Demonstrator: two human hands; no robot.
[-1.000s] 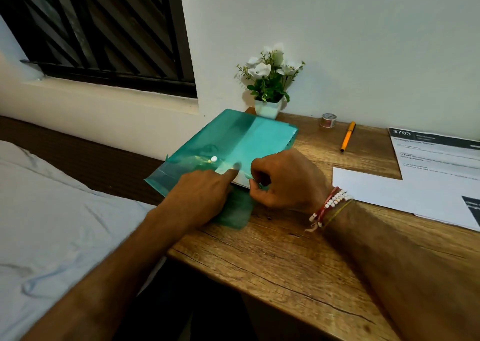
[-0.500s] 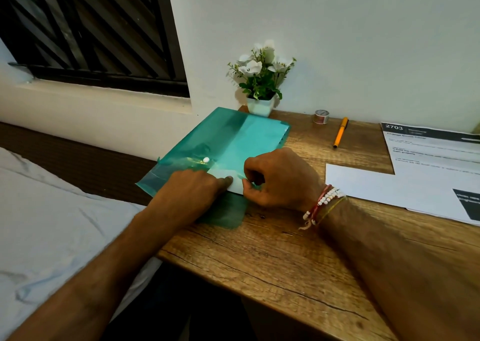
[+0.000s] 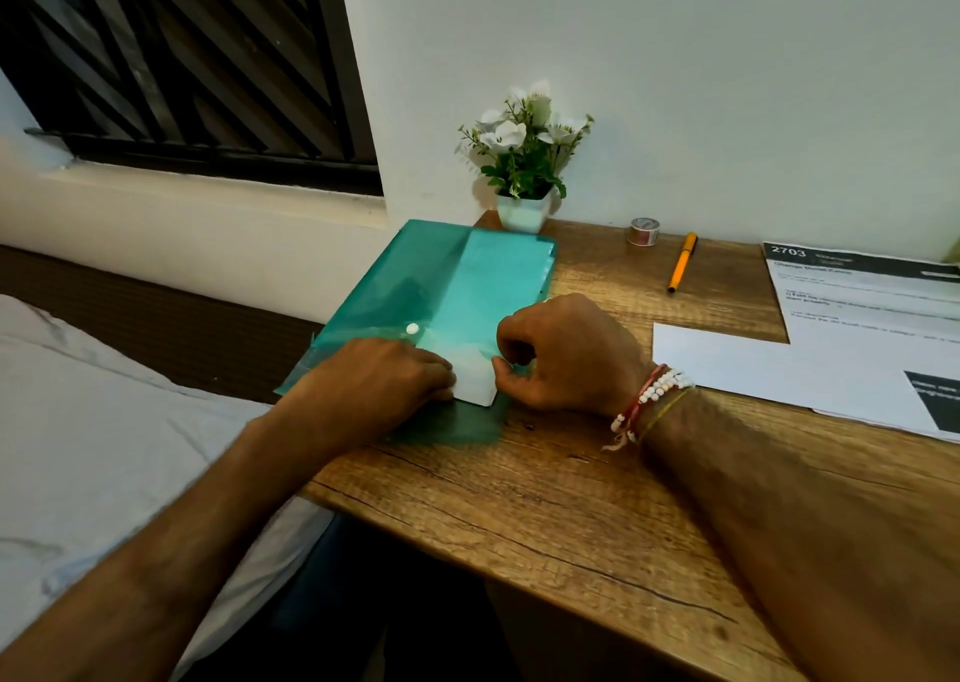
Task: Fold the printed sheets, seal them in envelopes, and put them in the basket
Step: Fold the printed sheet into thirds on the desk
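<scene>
While the left hand presses flat on the green snap folder at the desk's left edge, the right hand pinches the white folded sheet at its mouth; best drawn straight, folder pinned.

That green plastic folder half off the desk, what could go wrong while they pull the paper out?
1. The green folder overhangs the desk edge toward the bed; a tug could slide it off.
2. The right hand pinches the folder's lip while the left hand presses the white paper; it may crease.
</scene>
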